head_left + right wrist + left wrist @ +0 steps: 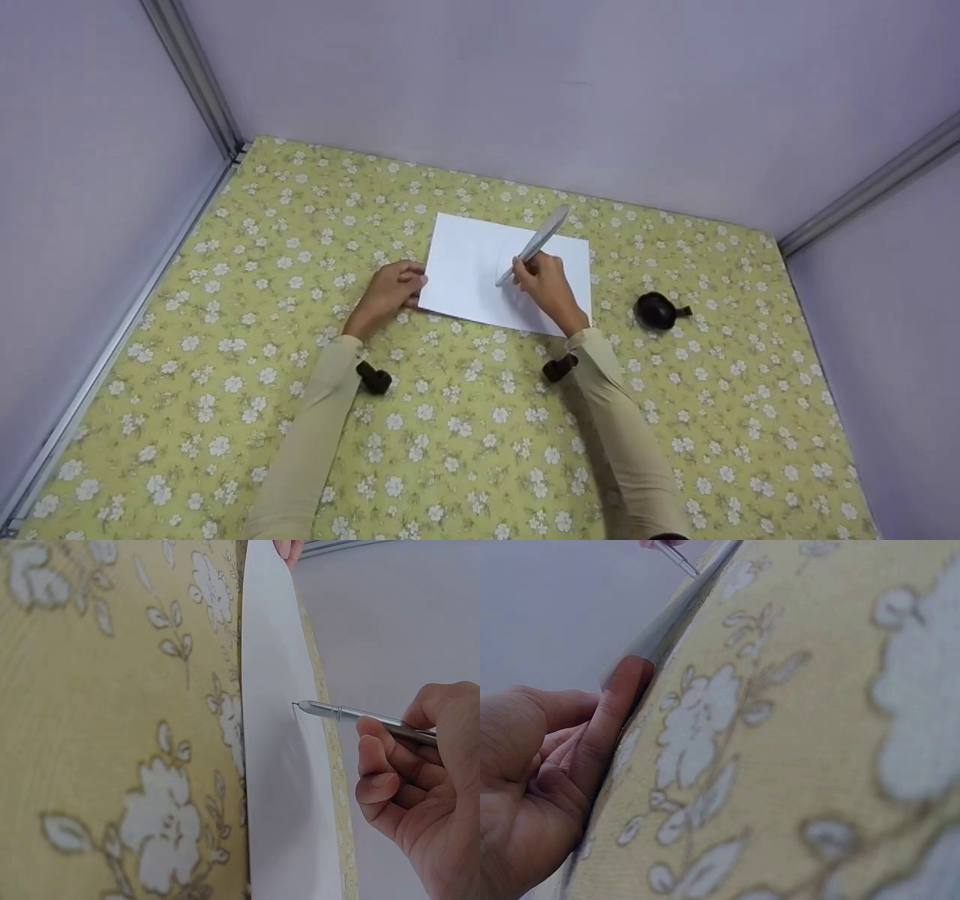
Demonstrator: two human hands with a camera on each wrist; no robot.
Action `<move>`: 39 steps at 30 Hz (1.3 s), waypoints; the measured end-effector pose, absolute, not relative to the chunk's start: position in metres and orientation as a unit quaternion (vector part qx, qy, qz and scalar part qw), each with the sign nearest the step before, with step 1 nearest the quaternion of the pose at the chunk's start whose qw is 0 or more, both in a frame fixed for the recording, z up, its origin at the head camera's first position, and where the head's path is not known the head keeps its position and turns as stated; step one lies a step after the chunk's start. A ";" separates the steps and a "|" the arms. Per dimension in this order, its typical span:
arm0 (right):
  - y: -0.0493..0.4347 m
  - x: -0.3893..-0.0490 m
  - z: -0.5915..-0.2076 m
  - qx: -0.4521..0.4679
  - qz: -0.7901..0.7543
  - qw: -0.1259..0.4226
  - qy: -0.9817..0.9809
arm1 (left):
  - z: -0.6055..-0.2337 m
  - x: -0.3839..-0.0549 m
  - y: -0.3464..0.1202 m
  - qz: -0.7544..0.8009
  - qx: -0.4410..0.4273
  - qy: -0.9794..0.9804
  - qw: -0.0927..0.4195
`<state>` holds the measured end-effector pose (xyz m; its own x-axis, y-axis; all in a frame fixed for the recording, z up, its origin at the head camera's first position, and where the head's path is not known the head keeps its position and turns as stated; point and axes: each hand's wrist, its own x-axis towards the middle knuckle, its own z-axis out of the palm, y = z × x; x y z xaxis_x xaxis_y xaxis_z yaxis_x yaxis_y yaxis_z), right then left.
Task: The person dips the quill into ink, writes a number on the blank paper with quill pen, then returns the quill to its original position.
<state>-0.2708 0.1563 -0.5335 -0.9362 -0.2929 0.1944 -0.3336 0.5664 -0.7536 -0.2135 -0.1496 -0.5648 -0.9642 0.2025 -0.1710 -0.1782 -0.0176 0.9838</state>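
A white sheet of paper [461, 262] lies on the flowered cloth, in the middle of the head view. My left hand [391, 289] holds its left edge; in the left wrist view one fingertip [636, 669] meets the paper's corner and the other fingers curl behind. Above the right half of the sheet, my right hand [546, 283] grips a silver pen [326, 710] whose tip is at the paper. The pen's upper end looks broad and leaf-shaped in the head view. A faint curved line shows beside the pen on the sheet.
A round black object [655, 310] with a short stub stands right of the paper. The yellow flowered cloth [450, 465] covers the table. Pale walls [525, 90] with metal posts [196, 71] enclose the back and sides. Small black devices [374, 378] sit at both wrists.
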 end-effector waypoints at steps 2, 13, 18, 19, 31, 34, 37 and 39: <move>0.157 -0.270 -0.534 0.180 0.430 0.024 -0.884 | -0.564 -0.214 -0.150 0.716 0.010 0.685 0.133; 0.155 -0.266 -0.536 0.182 0.438 0.027 -0.880 | -0.566 -0.210 -0.151 0.723 0.009 0.679 0.130; 0.156 -0.262 -0.537 0.178 0.439 0.020 -0.880 | -0.567 -0.208 -0.150 0.729 0.007 0.671 0.133; 0.156 -0.262 -0.537 0.178 0.441 0.021 -0.880 | -0.567 -0.208 -0.150 0.728 0.009 0.673 0.132; 0.160 -0.261 -0.535 0.176 0.439 0.019 -0.881 | -0.565 -0.212 -0.148 0.743 0.011 0.654 0.142; 0.161 -0.261 -0.535 0.179 0.433 0.023 -0.883 | -0.564 -0.213 -0.149 0.731 0.014 0.668 0.138; 0.160 -0.260 -0.535 0.179 0.433 0.029 -0.883 | -0.564 -0.213 -0.149 0.711 0.015 0.690 0.135; 0.160 -0.259 -0.536 0.178 0.434 0.030 -0.882 | -0.564 -0.213 -0.150 0.705 0.015 0.696 0.134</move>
